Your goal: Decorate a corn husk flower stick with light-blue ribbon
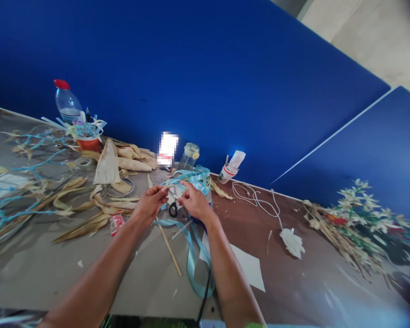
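Pale strip (pixel 171 186) pinched in my left hand (pixel 152 200); what's in my right hand (pixel 194 201), I can't tell; lettering on the red-and-white wrapper (pixel 116 223) is illegible.

Head-worn view, forward and down

Left grip (pixel 152 199): one, bare human hand; fingers slender, knuckles rounded; nails too small to detail. Left forearm (pixel 102 269): one, uncovered from the wrist down to the lower edge of view; smooth outline, narrow at the wrist, broadening evenly toward the elbow. Right grip (pixel 194 201): one, bare human hand, of matching build; fingers likewise slender. Right forearm (pixel 227 269): one, uncovered from the wrist to near the lower edge; same taper. Green patch (pixel 254 325): one, small, yellowish, bordering the right forearm at the lower edge; whether sleeve, cannot be told.
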The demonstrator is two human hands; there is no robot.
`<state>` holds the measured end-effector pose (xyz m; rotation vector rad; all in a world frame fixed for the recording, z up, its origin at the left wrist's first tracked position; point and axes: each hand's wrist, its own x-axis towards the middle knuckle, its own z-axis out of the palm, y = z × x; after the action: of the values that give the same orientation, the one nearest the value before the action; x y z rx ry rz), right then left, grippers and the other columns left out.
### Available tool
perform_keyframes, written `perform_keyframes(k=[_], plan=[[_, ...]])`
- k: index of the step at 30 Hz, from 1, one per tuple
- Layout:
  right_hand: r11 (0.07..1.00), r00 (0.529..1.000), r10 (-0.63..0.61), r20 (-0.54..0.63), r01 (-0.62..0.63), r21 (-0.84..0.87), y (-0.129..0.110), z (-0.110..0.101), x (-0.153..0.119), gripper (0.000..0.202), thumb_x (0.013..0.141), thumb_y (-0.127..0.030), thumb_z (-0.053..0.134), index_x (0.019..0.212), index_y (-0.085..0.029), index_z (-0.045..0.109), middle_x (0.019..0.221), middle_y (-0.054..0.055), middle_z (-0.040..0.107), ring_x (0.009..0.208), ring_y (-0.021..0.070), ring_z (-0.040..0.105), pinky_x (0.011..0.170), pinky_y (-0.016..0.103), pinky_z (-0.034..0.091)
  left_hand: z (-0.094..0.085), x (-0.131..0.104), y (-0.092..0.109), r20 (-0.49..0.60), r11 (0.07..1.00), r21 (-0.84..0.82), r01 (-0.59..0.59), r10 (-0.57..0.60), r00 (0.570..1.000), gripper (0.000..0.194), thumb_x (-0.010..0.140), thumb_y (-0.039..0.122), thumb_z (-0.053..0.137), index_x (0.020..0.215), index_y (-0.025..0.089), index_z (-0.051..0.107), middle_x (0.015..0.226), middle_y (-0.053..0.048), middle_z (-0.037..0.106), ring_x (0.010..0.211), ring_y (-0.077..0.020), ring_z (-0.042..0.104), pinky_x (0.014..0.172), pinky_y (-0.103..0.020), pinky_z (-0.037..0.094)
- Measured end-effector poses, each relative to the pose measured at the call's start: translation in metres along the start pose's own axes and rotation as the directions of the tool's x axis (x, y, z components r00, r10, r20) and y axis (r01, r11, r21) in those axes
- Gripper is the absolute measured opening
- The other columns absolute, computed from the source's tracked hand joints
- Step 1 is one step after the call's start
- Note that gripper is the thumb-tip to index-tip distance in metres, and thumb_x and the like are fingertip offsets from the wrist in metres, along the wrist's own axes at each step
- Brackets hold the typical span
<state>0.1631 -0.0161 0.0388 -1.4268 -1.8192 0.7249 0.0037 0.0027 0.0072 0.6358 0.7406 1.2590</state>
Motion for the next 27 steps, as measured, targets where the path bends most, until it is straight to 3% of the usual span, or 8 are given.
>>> perform_keyframes(k=[5,9,12,15,17,20,23,27], plan=[[0.999,0.993,-0.051,-0.110,0.049,-0.025,-0.003,0.007,0.003,0.013,0.077,-0.026,0.061,0.087,-0.022,0.068,0.068,-0.001,0.061,0.070,0.0157,0.056,0.070,0.028,0.042,0.000,0.000,0.000,-0.005,0.999,0.035,0.003,-0.003,1.000,0.037,0.044,0.034,0.085,0.064,0.013,0.063,0.063,0.001,0.060,0.054,-0.0070,0.050,0.056,-0.021,0.043],[0.983,0.981,-0.154,-0.115,0.140,-0.118,-0.009,0.020,0.004,0.002,0.073,-0.019,0.064,0.072,-0.019,0.066,0.077,0.004,0.061,0.083,0.0184,0.055,0.079,0.031,0.041,-0.001,0.001,-0.003,0.040,0.999,0.037,-0.009,0.007,0.999,0.033,0.048,0.033,0.084,0.065,0.013,0.064,0.065,-0.001,0.062,0.057,-0.0083,0.052,0.053,-0.020,0.041],[0.992,0.985,-0.106,-0.138,0.095,-0.079,-0.010,0.026,0.004,0.009,0.072,-0.012,0.058,0.068,-0.019,0.063,0.074,0.002,0.060,0.076,0.0169,0.054,0.076,0.030,0.041,0.001,0.000,-0.001,0.068,1.000,0.028,-0.008,0.006,0.998,0.031,0.049,0.031,0.084,0.064,0.012,0.065,0.063,0.000,0.062,0.053,-0.0065,0.049,0.053,-0.020,0.041],[0.985,0.983,0.038,-0.178,-0.007,0.171,-0.005,0.027,0.006,0.004,0.071,-0.020,0.059,0.067,-0.019,0.061,0.068,-0.001,0.058,0.066,0.0140,0.052,0.068,0.027,0.041,0.002,-0.002,0.002,0.033,1.000,-0.018,0.018,-0.017,0.999,0.032,0.048,0.027,0.084,0.069,0.013,0.065,0.061,0.002,0.062,0.051,-0.0052,0.048,0.055,-0.020,0.043],[0.910,0.972,0.162,-0.170,-0.081,0.406,-0.002,0.026,0.008,0.008,0.068,-0.027,0.062,0.066,-0.019,0.060,0.062,-0.004,0.055,0.058,0.0119,0.048,0.060,0.025,0.039,0.002,-0.003,0.004,0.014,0.998,-0.046,0.036,-0.035,0.999,0.033,0.047,0.024,0.084,0.072,0.013,0.065,0.060,0.002,0.061,0.051,-0.0052,0.049,0.056,-0.020,0.044],[0.710,0.944,0.313,-0.106,-0.158,0.686,0.002,0.026,0.011,0.015,0.062,-0.031,0.067,0.064,-0.019,0.057,0.053,-0.007,0.049,0.048,0.0085,0.040,0.050,0.022,0.032,0.003,-0.004,0.005,0.033,0.997,-0.059,0.048,-0.046,0.998,0.031,0.049,0.022,0.083,0.072,0.014,0.063,0.060,0.002,0.061,0.050,-0.0054,0.050,0.054,-0.020,0.044],[0.548,0.925,0.377,-0.043,-0.185,0.816,0.003,0.026,0.013,0.020,0.055,-0.029,0.071,0.064,-0.019,0.056,0.050,-0.008,0.048,0.044,0.0065,0.037,0.045,0.021,0.027,0.006,-0.006,0.005,0.048,0.998,-0.042,0.038,-0.036,0.998,0.030,0.050,0.023,0.082,0.070,0.014,0.062,0.062,0.002,0.062,0.046,-0.0038,0.046,0.047,-0.018,0.039],[0.456,0.926,0.377,0.008,-0.193,0.869,0.003,0.024,0.013,0.023,0.051,-0.025,0.073,0.065,-0.019,0.056,0.054,-0.007,0.053,0.043,0.0059,0.039,0.043,0.020,0.028,0.009,-0.008,0.007,0.049,1.000,-0.011,0.009,-0.008,0.999,0.031,0.050,0.024,0.082,0.070,0.016,0.061,0.063,0.001,0.064,0.044,-0.0034,0.042,0.042,-0.016,0.032]])
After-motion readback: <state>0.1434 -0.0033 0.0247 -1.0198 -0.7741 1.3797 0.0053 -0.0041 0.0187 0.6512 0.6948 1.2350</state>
